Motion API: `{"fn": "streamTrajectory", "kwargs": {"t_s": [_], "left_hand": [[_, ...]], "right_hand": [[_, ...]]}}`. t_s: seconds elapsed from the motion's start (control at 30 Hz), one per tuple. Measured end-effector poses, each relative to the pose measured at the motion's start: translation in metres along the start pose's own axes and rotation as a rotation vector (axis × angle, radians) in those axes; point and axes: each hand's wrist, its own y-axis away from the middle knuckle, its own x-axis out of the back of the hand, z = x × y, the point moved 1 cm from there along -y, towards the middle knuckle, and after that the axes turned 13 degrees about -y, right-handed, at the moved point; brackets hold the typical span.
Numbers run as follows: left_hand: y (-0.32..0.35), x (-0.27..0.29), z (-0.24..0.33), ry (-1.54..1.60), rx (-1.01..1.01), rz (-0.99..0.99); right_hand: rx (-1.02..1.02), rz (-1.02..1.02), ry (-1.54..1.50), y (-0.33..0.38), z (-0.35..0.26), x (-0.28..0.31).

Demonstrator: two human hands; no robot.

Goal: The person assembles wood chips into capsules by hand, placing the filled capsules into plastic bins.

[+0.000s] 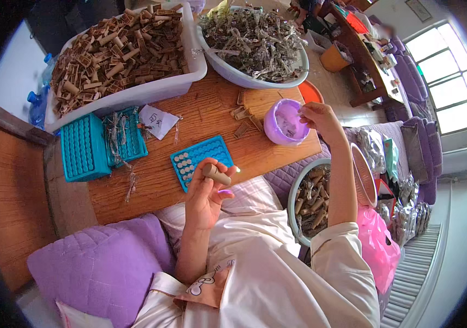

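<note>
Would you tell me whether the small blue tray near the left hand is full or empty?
Mostly empty: the blue tray shows rows of open holes; the left hand hides its near edge.

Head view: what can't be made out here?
- Purple cup: contents unclear; the right hand reaches in and the fingertips are hidden by the rim.
- Small blue tray: near corner covered by the left hand, which holds a brown tube.
- Tub of tubes: partly behind the right forearm.
- Desk clutter, top right: too small, bent by fisheye.

White tub (190,76) of brown tubes, teal trays (83,147)
</note>
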Motion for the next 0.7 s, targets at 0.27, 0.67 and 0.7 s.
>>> {"fn": "streamTrajectory", "kwargs": {"t_s": [0.27,0.67,0.7], "left_hand": [[0.002,0.002,-0.001,0.019,0.021,0.054],[0.002,0.002,-0.004,0.064,0.139,0.050],[0.001,0.001,-0.004,0.017,0.152,0.084]], "right_hand": [[0.136,0.068,0.012,0.003,0.001,-0.001],[0.290,0.063,0.199,0.007,-0.007,-0.020],[0.271,0.029,0.205,0.006,-0.008,-0.021]]}}
